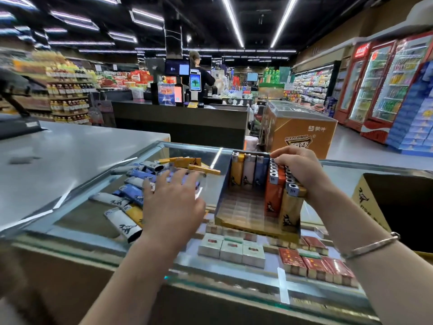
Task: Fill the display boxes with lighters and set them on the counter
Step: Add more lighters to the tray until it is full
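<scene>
An open display box (243, 207) with blue walls stands on the glass counter (70, 207). Several lighters stand upright in its far row (248, 170) and along its right side (278, 191). My right hand (297, 167) curls over the tops of the right-side lighters and grips them. Left of the box lies a loose pile of lighters (131, 195), blue, white and yellow. My left hand (173, 202) hovers over that pile with fingers spread and straight, holding nothing.
A brown cardboard carton (365, 200) stands open at the right edge of the counter. Cigarette packs (234, 249) lie under the glass. A grey countertop (58, 156) extends left. A person stands at a checkout desk (182, 116) farther back.
</scene>
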Demonstrator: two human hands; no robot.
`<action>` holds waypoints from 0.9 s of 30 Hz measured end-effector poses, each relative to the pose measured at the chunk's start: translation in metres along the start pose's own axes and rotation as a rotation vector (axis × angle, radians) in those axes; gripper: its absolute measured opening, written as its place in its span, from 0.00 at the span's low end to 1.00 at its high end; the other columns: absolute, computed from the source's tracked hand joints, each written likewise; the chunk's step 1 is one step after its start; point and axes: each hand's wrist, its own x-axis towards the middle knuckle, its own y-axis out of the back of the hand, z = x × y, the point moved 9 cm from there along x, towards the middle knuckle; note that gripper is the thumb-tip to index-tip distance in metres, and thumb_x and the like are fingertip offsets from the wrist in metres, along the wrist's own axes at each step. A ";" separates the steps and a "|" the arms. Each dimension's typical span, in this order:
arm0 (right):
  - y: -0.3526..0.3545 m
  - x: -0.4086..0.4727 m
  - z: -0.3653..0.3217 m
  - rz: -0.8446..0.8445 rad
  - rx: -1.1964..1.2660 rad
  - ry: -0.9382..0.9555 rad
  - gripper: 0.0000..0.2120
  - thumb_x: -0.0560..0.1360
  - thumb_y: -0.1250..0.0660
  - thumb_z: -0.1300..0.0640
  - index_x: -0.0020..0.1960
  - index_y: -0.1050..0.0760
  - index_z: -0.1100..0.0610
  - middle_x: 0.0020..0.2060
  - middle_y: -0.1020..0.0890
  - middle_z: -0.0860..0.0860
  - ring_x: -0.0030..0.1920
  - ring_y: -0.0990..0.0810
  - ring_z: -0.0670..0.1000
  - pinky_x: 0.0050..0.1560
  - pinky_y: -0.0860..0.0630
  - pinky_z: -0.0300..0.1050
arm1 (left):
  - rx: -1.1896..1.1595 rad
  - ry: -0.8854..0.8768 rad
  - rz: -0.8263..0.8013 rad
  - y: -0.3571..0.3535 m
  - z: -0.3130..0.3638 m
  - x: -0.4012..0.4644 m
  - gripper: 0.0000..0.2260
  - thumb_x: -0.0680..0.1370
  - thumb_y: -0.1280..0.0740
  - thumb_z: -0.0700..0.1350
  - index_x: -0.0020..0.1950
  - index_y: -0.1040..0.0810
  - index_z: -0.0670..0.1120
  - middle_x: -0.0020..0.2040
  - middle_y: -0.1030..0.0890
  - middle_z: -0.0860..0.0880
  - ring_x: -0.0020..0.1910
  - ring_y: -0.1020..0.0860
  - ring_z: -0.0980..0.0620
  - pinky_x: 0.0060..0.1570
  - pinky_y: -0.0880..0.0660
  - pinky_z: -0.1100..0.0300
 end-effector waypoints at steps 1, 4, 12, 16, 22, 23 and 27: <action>0.000 0.000 0.000 0.003 -0.002 0.008 0.08 0.72 0.38 0.68 0.41 0.21 0.60 0.34 0.21 0.55 0.31 0.23 0.49 0.32 0.24 0.40 | 0.018 0.071 -0.051 -0.006 -0.015 -0.006 0.25 0.78 0.44 0.54 0.73 0.47 0.56 0.74 0.40 0.52 0.73 0.45 0.47 0.69 0.47 0.39; 0.001 -0.002 -0.003 0.015 -0.018 0.032 0.09 0.72 0.38 0.68 0.39 0.21 0.59 0.33 0.22 0.54 0.30 0.24 0.48 0.30 0.26 0.38 | 0.026 0.276 -0.201 -0.020 -0.058 -0.024 0.32 0.77 0.46 0.62 0.75 0.60 0.56 0.77 0.51 0.51 0.75 0.53 0.42 0.67 0.48 0.34; 0.000 -0.002 -0.004 -0.011 -0.005 0.034 0.10 0.72 0.39 0.69 0.38 0.22 0.59 0.35 0.23 0.56 0.33 0.24 0.51 0.37 0.25 0.45 | -0.010 0.357 -0.241 -0.018 -0.081 -0.035 0.31 0.78 0.45 0.58 0.76 0.55 0.52 0.77 0.52 0.47 0.74 0.49 0.42 0.70 0.45 0.42; 0.000 -0.002 -0.004 -0.021 -0.001 0.032 0.10 0.72 0.39 0.69 0.39 0.22 0.60 0.36 0.22 0.56 0.34 0.23 0.52 0.38 0.24 0.46 | -0.103 0.334 -0.182 -0.009 -0.077 -0.034 0.30 0.77 0.41 0.52 0.76 0.50 0.49 0.76 0.56 0.48 0.72 0.47 0.40 0.68 0.44 0.47; -0.002 0.000 -0.003 -0.041 -0.016 0.034 0.09 0.74 0.39 0.67 0.40 0.22 0.59 0.37 0.22 0.55 0.34 0.22 0.49 0.33 0.25 0.41 | 0.031 0.445 -0.208 0.005 -0.109 -0.038 0.38 0.71 0.35 0.64 0.73 0.46 0.49 0.70 0.42 0.42 0.64 0.32 0.38 0.57 0.31 0.48; -0.002 0.000 -0.002 -0.042 -0.019 0.032 0.09 0.74 0.39 0.66 0.40 0.22 0.58 0.37 0.21 0.55 0.34 0.22 0.50 0.33 0.25 0.41 | 0.028 0.449 -0.216 0.006 -0.112 -0.037 0.37 0.71 0.34 0.65 0.72 0.44 0.49 0.68 0.39 0.43 0.62 0.30 0.39 0.54 0.30 0.49; 0.000 0.001 -0.002 -0.037 -0.035 0.034 0.09 0.74 0.39 0.66 0.41 0.22 0.58 0.39 0.21 0.55 0.36 0.22 0.50 0.35 0.25 0.42 | 0.004 0.458 -0.239 0.006 -0.109 -0.035 0.28 0.73 0.34 0.54 0.68 0.40 0.47 0.63 0.33 0.42 0.54 0.28 0.42 0.46 0.32 0.53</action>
